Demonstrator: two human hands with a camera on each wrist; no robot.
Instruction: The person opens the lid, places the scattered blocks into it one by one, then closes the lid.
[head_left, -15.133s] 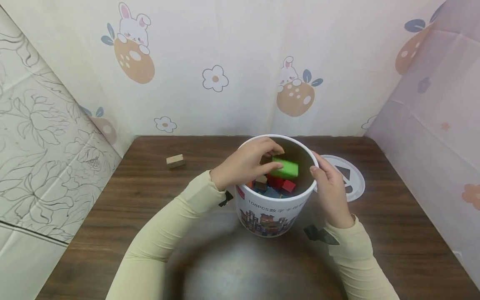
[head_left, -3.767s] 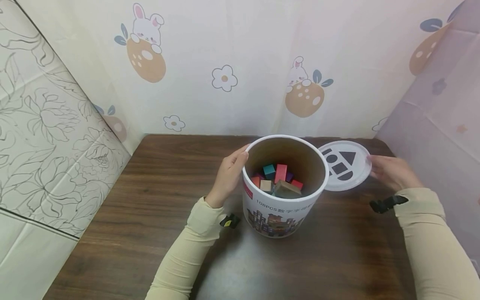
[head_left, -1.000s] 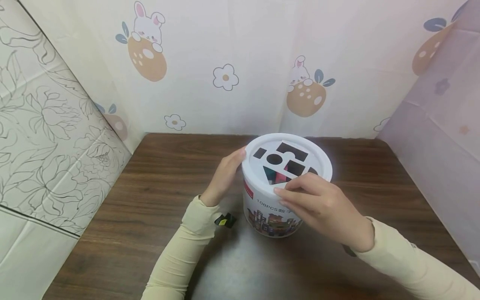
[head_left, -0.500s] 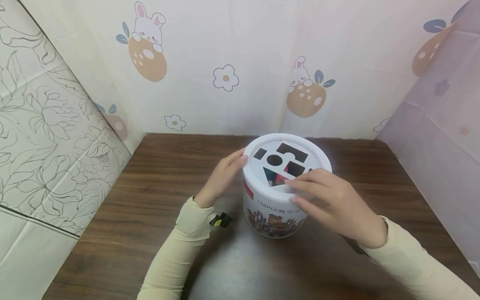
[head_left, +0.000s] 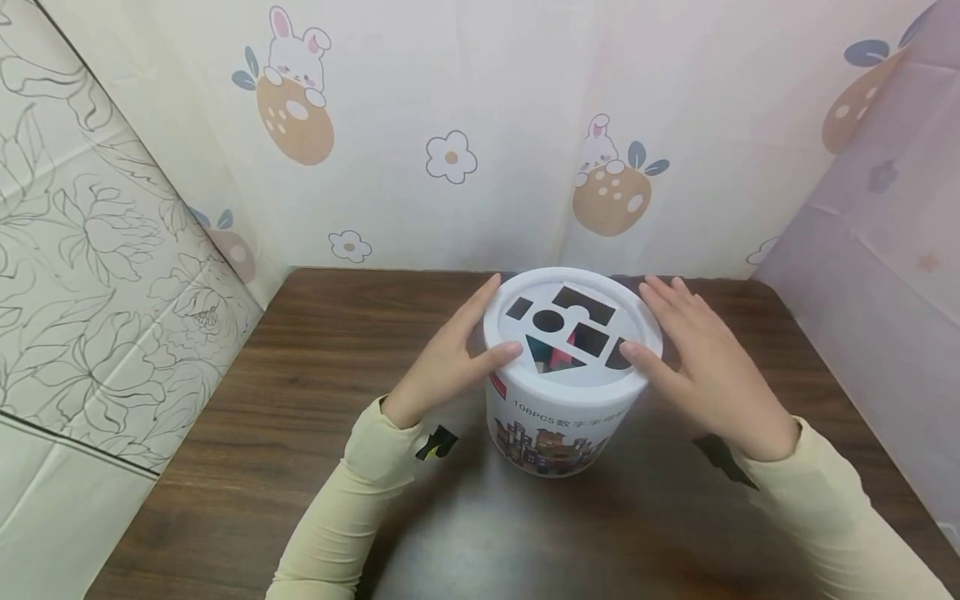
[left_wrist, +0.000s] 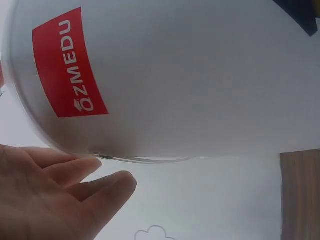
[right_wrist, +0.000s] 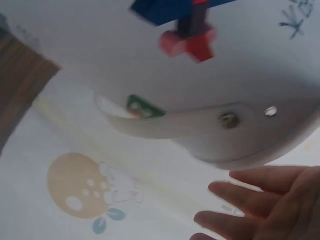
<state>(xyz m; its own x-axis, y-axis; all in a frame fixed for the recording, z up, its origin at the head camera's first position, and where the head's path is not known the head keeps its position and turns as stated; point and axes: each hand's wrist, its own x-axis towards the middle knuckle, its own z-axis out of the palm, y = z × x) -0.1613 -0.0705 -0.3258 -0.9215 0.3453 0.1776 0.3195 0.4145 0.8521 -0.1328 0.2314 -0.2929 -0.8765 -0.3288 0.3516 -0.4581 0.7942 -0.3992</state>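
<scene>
A white bucket (head_left: 551, 442) with a block-building print stands on the table, its white lid (head_left: 566, 379) lying on the top. Coloured blocks (head_left: 558, 358) show through the triangular cut-out of this lid. At the left rim is my left hand (head_left: 442, 362), thumb over the lid's edge and fingers extended along the side. My right hand (head_left: 712, 371) is at the right rim, its thumb over the lid and its fingers straight. In both wrist views, the fingers (left_wrist: 107, 197) appear spread beside the bucket wall, gripping nothing.
The dark wooden table (head_left: 315, 400) extends around the bucket. Behind it hangs a pale curtain (head_left: 510, 100) printed with rabbits and flowers. Floral panels (head_left: 97, 250) border the left side.
The lid has gone from the table onto the bucket, and the wooden block at left is no longer on the table. Lately my right hand moved from the lid's front to its right side.
</scene>
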